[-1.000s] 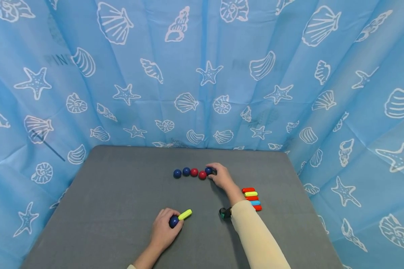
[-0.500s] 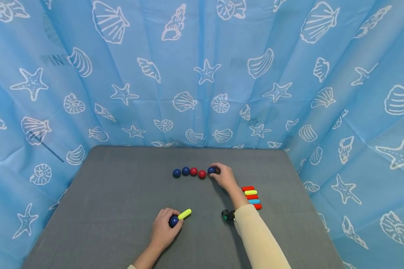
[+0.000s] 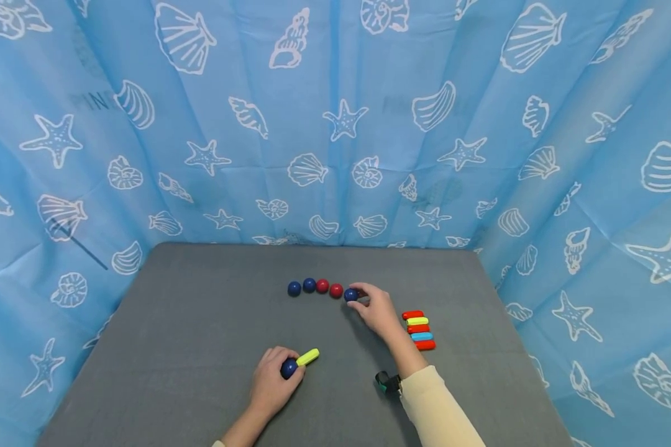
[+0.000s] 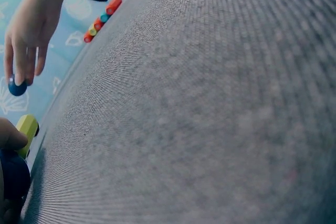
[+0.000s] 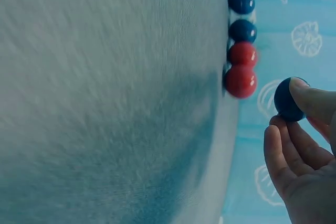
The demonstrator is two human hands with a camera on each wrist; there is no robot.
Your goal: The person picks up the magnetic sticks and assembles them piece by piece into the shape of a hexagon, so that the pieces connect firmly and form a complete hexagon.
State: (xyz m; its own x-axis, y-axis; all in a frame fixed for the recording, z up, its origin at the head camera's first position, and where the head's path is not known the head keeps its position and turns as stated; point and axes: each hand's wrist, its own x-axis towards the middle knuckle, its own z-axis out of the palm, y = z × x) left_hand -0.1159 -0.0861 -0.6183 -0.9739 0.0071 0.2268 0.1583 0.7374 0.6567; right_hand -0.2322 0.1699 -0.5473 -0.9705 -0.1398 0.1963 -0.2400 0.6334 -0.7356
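In the head view my left hand (image 3: 273, 380) rests low on the grey table, its fingers curled round a dark blue ball (image 3: 289, 368). A short yellow stick (image 3: 308, 357) juts out past its thumb and fingertips; whether the hand pinches the stick too, I cannot tell. My right hand (image 3: 378, 308) pinches another dark blue ball (image 5: 286, 99) between thumb and fingertips, held off the table in the right wrist view. Just left of it lies a row of balls: a red ball (image 3: 336, 290), another red ball (image 3: 322, 286), then a blue ball (image 3: 309, 285) and an outer blue ball (image 3: 294, 288).
Right of the right forearm lie several short coloured sticks side by side, among them a blue stick (image 3: 422, 336) and a yellow stick (image 3: 417, 321). A dark wrist device (image 3: 387, 382) sits on the right wrist. Behind the table (image 3: 212, 310) hangs a blue shell-patterned curtain (image 3: 335, 205).
My right hand, with the blue ball, has shifted slightly right from the end of the row and then back toward me. The left hand has stayed in place.
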